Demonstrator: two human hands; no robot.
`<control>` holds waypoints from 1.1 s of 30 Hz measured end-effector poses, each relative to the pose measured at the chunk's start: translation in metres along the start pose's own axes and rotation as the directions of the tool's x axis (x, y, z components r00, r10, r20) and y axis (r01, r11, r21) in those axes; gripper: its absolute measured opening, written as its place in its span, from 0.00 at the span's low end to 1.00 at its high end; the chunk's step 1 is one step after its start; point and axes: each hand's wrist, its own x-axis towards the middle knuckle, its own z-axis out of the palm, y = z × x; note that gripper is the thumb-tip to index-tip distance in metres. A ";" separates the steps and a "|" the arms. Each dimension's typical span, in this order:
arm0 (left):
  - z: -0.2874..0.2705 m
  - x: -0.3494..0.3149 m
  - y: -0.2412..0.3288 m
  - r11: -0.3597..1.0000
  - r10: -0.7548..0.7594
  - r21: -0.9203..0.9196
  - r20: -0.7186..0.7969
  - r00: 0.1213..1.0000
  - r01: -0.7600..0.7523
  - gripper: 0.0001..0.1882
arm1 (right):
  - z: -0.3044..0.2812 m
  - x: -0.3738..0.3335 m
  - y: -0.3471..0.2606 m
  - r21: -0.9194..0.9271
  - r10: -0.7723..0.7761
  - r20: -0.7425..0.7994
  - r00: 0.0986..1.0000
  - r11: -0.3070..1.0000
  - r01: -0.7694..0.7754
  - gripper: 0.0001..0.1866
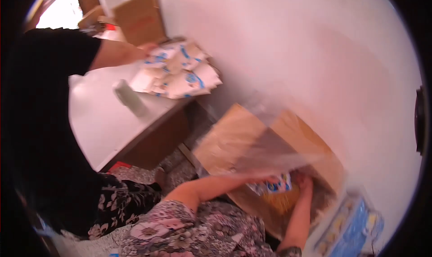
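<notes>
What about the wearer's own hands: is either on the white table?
No, the left hand and right hand both reach into the open cardboard box, apart from the white table.

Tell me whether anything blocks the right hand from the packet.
Nothing visible does: the right hand is in the box, close beside the packet. Clear plastic spreads just above them in the picture, not between them.

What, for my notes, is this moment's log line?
left hand, right hand: inside carton, at white-blue packet | hold: unclear | co-worker's hand: at bag pile
</notes>
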 end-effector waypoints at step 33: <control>0.091 -0.020 0.047 0.933 0.296 0.152 0.196 0.935 -0.327 0.05 | 0.036 -0.221 0.017 -0.645 -0.790 0.612 0.042 -0.467 0.605 0.13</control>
